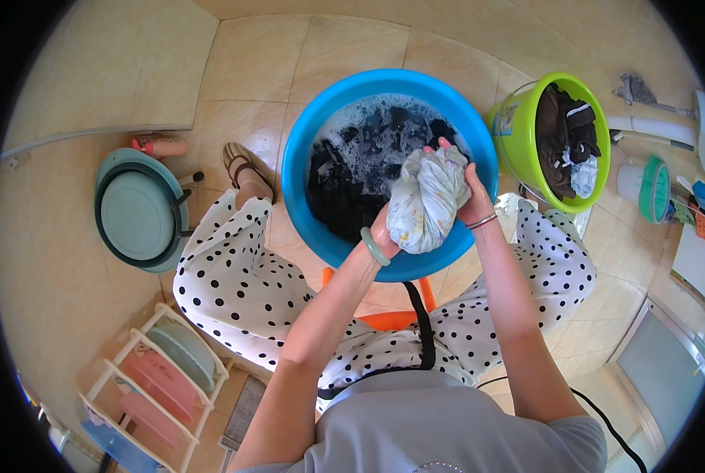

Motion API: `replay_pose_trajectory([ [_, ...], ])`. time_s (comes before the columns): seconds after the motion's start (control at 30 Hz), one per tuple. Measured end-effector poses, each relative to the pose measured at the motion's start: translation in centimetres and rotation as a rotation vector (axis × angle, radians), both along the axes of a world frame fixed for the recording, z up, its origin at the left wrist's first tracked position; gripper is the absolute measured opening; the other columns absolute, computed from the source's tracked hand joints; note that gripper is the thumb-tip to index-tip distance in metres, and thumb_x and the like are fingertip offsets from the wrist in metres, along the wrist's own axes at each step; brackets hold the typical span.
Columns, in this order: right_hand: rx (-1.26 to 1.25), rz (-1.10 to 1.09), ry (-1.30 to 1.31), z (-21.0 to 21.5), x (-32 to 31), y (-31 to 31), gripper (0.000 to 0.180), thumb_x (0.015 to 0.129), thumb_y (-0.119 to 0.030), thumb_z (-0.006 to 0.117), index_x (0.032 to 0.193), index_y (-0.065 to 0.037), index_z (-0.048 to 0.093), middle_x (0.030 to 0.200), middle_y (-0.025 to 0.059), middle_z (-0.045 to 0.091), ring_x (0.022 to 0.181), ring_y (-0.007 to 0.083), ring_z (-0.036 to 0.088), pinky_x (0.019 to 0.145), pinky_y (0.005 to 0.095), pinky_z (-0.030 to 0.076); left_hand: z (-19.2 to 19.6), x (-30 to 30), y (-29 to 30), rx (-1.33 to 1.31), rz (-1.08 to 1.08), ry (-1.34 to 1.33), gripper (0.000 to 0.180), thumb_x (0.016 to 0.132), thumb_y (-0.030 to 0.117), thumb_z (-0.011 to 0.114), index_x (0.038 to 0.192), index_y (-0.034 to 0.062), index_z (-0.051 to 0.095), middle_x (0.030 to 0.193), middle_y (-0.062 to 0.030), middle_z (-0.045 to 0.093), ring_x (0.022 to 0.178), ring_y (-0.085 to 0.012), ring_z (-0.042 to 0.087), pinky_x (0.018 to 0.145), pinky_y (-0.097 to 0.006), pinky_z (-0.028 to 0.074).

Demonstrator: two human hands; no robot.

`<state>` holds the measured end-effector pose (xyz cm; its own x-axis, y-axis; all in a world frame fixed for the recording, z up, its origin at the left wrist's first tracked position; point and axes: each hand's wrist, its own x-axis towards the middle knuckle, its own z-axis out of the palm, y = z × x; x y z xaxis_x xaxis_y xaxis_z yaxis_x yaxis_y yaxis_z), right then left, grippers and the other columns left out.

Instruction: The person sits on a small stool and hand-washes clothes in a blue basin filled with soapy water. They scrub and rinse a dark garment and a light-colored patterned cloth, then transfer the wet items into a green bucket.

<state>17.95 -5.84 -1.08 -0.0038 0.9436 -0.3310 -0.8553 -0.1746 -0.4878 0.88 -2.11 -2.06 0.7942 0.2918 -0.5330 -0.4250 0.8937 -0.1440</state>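
Both left hand [383, 233] and right hand [477, 199] press a grip around a bunched pale cloth [427, 203] above the right side of the blue basin [295, 162]. Dark clothes [332, 193] lie in suds [368, 118], seemingly unfinished; whether garments [554, 138] in the green bucket [518, 126] are washed cannot be told.

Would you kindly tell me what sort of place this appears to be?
Probably a bathroom or laundry area: a tiled floor, a blue basin of foamy water and dark clothes, and a green bucket of garments suggest it.
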Motion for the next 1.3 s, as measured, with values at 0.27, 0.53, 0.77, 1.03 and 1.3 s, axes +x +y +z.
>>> replay_pose_trajectory([
  [0.27, -0.042, 0.124, -0.5, 5.4, 0.1, 2.3, 0.014, 0.077, -0.005, 0.068, 0.086, -0.006, 0.057, 0.09, 0.0023, 0.056, 0.089, 0.0122, 0.053, 0.081, 0.0287, 0.043, 0.5, -1.7, 1.1, 0.284, -0.234, 0.157, 0.046, 0.097, 0.028, 0.049, 0.135, 0.0026, 0.042, 0.127, -0.0076, 0.055, 0.112, -0.017, 0.057, 0.096, -0.03, 0.047],
  [0.53, 0.209, -0.218, -1.198, 7.5, -0.9, 1.4, 0.017, 0.073, 0.0, 0.071, 0.082, -0.003, 0.057, 0.088, 0.0059, 0.055, 0.086, 0.0157, 0.055, 0.08, 0.0289, 0.043, 4.9, -2.9, 2.7, 0.084, -0.402, -0.082, 0.064, 0.094, 0.058, 0.035, 0.141, 0.0153, 0.035, 0.134, -0.0138, 0.048, 0.118, -0.0396, 0.051, 0.092, -0.06, 0.044],
  [0.77, -0.232, -0.658, -0.285, 6.3, -3.7, 0.8, 0.017, 0.084, -0.013, 0.067, 0.095, -0.004, 0.057, 0.092, 0.0042, 0.059, 0.087, 0.0162, 0.058, 0.083, 0.0333, 0.047, 7.8, 2.1, 3.1, 0.478, 0.172, 0.694, 0.03, 0.086, 0.012, 0.062, 0.114, 0.0098, 0.053, 0.115, -0.0111, 0.058, 0.112, -0.0226, 0.055, 0.092, -0.039, 0.047],
  [1.03, -0.187, -0.246, 0.403, 5.2, -3.9, 1.2, 0.046, 0.098, -0.044, 0.037, 0.121, -0.007, 0.054, 0.12, 0.0094, 0.058, 0.114, 0.0241, 0.054, 0.098, 0.0403, 0.042, 12.9, 3.2, 2.9, 1.927, 0.15, 1.088, 0.031, 0.059, -0.002, 0.076, 0.084, 0.0103, 0.062, 0.117, -0.0126, 0.052, 0.103, -0.0288, 0.057, 0.087, -0.038, 0.046],
  [1.3, 0.0, 0.232, 0.508, 8.4, -2.3, 2.6, 0.033, 0.099, -0.035, 0.041, 0.096, -0.009, 0.06, 0.091, 0.0047, 0.064, 0.088, 0.0165, 0.061, 0.082, 0.0329, 0.051, 16.8, 1.8, 2.5, 2.337, 0.103, 0.672, 0.034, 0.047, 0.0, 0.077, 0.075, 0.0128, 0.063, 0.107, -0.0128, 0.057, 0.091, -0.0319, 0.061, 0.073, -0.038, 0.052],
])
